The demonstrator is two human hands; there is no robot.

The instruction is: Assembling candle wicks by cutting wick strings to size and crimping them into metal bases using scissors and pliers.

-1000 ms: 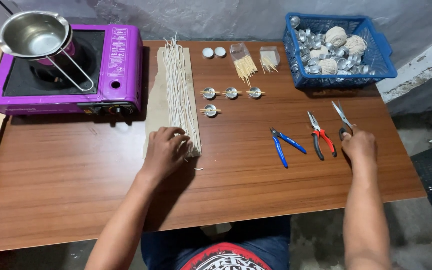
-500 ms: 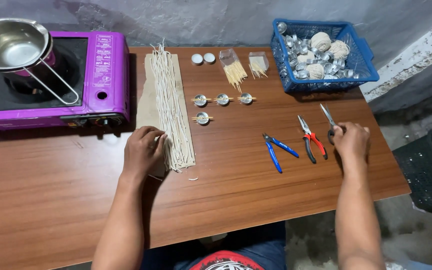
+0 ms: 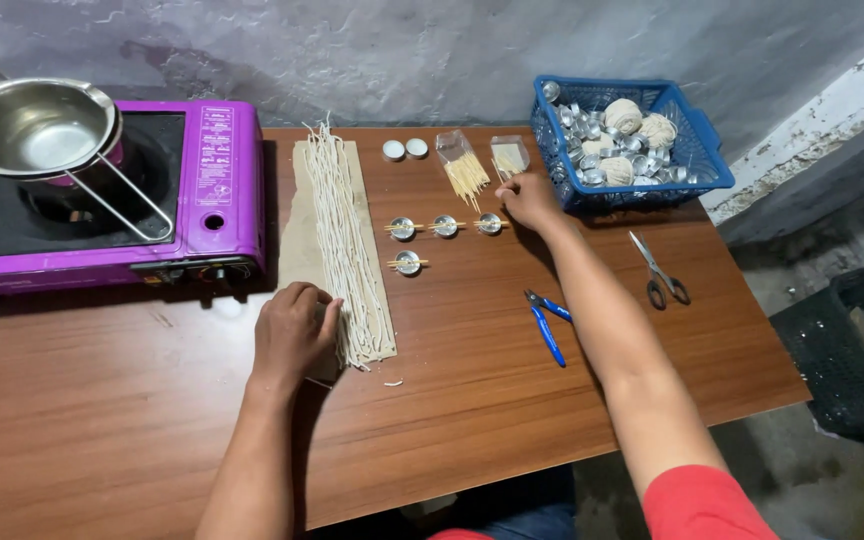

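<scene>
Blue pliers and scissors beside the right forearm.

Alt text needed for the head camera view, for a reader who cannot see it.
A person's left hand rests on the near end of a bundle of white strings on a wooden table, while the right hand reaches toward small bags of sticks. A purple stove, blue basket, scissors and blue pliers lie around.

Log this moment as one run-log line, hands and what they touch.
left hand: resting on wick strands | right hand: reaching at small stick packet | scissors: lying on table
</scene>
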